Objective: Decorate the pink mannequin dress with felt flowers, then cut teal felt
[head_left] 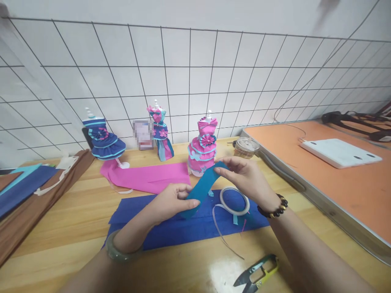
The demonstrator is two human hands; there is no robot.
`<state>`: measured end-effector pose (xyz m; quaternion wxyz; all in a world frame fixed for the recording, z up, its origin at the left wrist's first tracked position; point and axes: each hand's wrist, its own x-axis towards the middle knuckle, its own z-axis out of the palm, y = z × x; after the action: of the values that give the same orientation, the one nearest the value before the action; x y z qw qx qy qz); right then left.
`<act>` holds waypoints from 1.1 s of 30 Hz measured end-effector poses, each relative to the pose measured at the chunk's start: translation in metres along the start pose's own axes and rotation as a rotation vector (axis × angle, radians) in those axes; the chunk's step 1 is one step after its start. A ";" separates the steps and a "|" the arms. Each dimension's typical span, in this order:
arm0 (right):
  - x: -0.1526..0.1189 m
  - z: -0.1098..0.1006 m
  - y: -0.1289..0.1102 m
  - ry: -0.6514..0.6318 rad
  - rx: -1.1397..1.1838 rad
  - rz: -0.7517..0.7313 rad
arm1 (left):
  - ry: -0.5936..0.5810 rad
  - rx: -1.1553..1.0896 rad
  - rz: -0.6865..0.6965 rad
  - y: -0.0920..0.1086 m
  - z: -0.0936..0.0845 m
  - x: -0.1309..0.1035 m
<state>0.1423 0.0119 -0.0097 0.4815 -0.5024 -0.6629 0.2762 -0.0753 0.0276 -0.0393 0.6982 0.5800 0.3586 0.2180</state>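
The left hand [171,201] pinches the lower end of a teal strip [203,187] between thumb and fingers, and the right hand [246,175] pinches its upper end the same way. The strip hangs slanted between the 2 hands, above a dark blue sheet [180,238] that lies on the wooden table [45,260]. A roll of narrow white tape [227,209] rests on that sheet, just below the right hand, its loose end curling down onto the wood. Small light blue and pink scraps lie beside the roll. Nearer the wearer are thread snips [246,277] with a yellow-and-black handle. Beyond the dark blue sheet lies a pink sheet [159,177]. Toward the tiled wall stand 3 miniature dress forms: a blue-dressed form [105,142], a multicolored form [161,132] and a pink-dressed form [203,148], the last near a clear lidded container [247,148].
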 end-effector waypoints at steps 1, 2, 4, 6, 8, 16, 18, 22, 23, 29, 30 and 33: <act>-0.001 0.002 -0.001 -0.007 -0.029 -0.027 | -0.005 -0.014 -0.004 0.000 0.001 0.000; -0.002 0.003 -0.003 -0.013 -0.062 -0.059 | -0.006 -0.024 -0.012 0.000 0.001 0.000; -0.005 0.007 -0.008 -0.029 -0.118 -0.133 | 0.015 -0.035 -0.040 0.001 0.003 0.000; -0.008 0.011 -0.013 -0.052 -0.161 -0.214 | 0.078 -0.055 -0.082 0.002 0.004 0.001; -0.012 0.016 -0.017 -0.065 -0.198 -0.293 | 0.138 -0.094 -0.111 0.002 0.006 0.002; -0.027 0.043 -0.023 -0.127 -0.418 -0.640 | 0.231 -0.295 0.168 0.002 0.005 0.006; -0.028 0.049 -0.023 -0.137 -0.485 -0.699 | 0.228 -0.372 0.189 0.004 0.004 0.005; -0.029 0.055 -0.019 -0.122 -0.587 -0.756 | 0.141 -0.541 0.151 0.009 0.003 0.004; -0.029 0.056 -0.017 -0.115 -0.601 -0.764 | 0.115 -0.578 0.148 0.010 0.002 0.004; -0.030 0.048 -0.006 -0.047 -0.660 -0.842 | 0.036 -0.612 0.144 0.013 -0.002 0.003; -0.030 0.047 -0.005 -0.046 -0.668 -0.847 | 0.041 -0.607 0.149 0.013 -0.003 0.002; -0.027 0.044 -0.003 -0.050 -0.687 -0.842 | 0.051 -0.610 0.166 0.014 -0.006 0.002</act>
<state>0.1013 -0.0095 -0.0341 0.3428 -0.3150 -0.8702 -0.1613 -0.0767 0.0362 -0.0273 0.8105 0.3654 0.2456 0.3863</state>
